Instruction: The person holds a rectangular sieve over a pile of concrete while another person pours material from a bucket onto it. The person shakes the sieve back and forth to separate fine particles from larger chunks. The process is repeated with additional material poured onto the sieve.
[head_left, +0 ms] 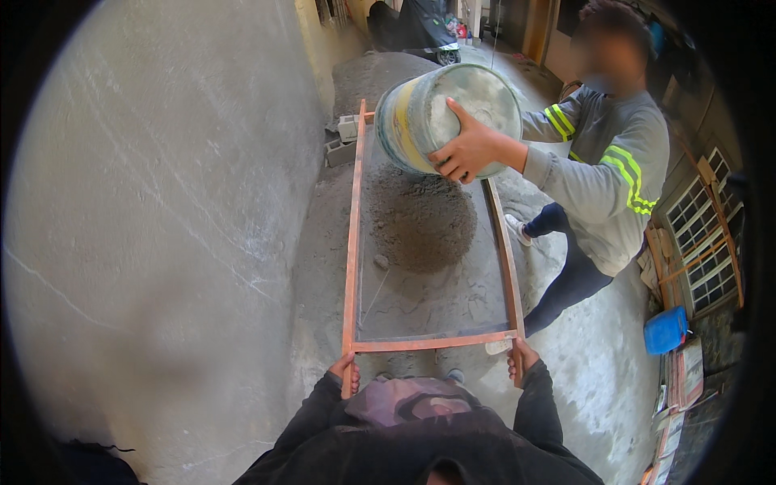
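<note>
My left hand (pixel 346 368) grips the left handle of a wooden-framed mesh sieve (pixel 432 342), and my right hand (pixel 522 358) grips its right handle, one at each near corner. A mound of grey-brown sand (pixel 424 230) lies on the mesh toward its far half. Above that end, a co-worker (pixel 614 186) in a grey top with yellow reflective bands tips a large pale-green bucket (pixel 404 113) over the sieve, a hand on its bottom rim. The bucket's opening is turned away from my view.
A concrete wall (pixel 145 202) runs along the left. Concrete blocks (pixel 343 141), a sand pile (pixel 347 81) and a covered motorbike (pixel 424 32) are at the back. A blue jerrycan (pixel 665 330), stacked boards (pixel 683 372) and a white window grille (pixel 699 242) line the right side.
</note>
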`<state>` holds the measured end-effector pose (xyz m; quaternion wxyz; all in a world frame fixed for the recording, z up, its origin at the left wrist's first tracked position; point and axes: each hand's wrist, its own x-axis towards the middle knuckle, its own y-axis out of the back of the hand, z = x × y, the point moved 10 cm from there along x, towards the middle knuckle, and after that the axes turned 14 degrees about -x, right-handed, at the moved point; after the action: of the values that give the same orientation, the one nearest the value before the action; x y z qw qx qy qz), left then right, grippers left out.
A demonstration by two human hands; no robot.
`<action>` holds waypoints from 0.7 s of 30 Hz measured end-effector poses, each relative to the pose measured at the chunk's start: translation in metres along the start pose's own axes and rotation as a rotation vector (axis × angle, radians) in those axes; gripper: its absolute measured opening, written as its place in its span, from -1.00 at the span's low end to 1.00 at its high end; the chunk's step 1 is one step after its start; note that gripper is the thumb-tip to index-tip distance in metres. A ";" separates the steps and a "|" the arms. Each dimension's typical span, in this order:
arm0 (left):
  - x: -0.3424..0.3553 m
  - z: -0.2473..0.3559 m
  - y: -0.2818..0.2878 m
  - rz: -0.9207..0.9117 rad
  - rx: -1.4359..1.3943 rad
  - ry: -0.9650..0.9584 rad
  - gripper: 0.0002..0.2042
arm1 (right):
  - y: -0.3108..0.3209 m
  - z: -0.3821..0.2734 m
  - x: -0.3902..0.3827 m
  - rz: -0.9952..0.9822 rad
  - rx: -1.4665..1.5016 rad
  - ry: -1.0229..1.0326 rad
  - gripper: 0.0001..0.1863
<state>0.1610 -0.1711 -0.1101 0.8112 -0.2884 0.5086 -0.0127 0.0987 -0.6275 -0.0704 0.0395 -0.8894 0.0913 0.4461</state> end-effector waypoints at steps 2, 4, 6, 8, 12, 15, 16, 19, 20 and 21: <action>0.001 -0.005 0.004 0.007 0.006 0.007 -0.54 | 0.001 0.004 -0.003 0.002 0.001 0.000 -0.43; 0.002 -0.011 0.011 0.045 0.010 0.041 -0.54 | 0.000 0.008 -0.006 0.000 -0.003 -0.003 -0.44; 0.004 -0.010 0.008 -0.009 0.013 0.029 -0.54 | -0.001 0.008 -0.009 0.011 0.008 0.009 -0.44; 0.005 -0.008 0.010 -0.010 0.013 0.023 -0.54 | -0.002 0.010 -0.009 0.020 0.011 0.006 -0.44; 0.009 0.000 0.012 -0.008 0.005 0.003 -0.53 | -0.006 0.008 -0.004 0.026 0.009 0.004 -0.43; 0.011 0.001 0.012 -0.027 -0.008 0.022 -0.52 | -0.007 0.005 0.003 0.035 -0.018 0.005 -0.42; 0.011 0.002 0.016 0.010 -0.011 0.021 -0.52 | -0.009 0.002 0.005 0.023 -0.033 0.021 -0.41; 0.010 0.002 0.012 -0.030 -0.021 0.013 -0.51 | -0.008 0.003 0.010 0.034 -0.052 -0.001 -0.40; 0.010 0.002 0.012 -0.030 -0.016 0.007 -0.51 | -0.008 0.002 0.012 0.030 -0.055 0.002 -0.40; 0.009 0.002 0.012 -0.032 -0.011 0.001 -0.52 | -0.009 0.002 0.013 0.024 -0.058 0.006 -0.40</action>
<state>0.1642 -0.1630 -0.1227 0.8091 -0.3010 0.5043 -0.0230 0.1063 -0.6203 -0.0825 0.0082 -0.8903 0.0893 0.4465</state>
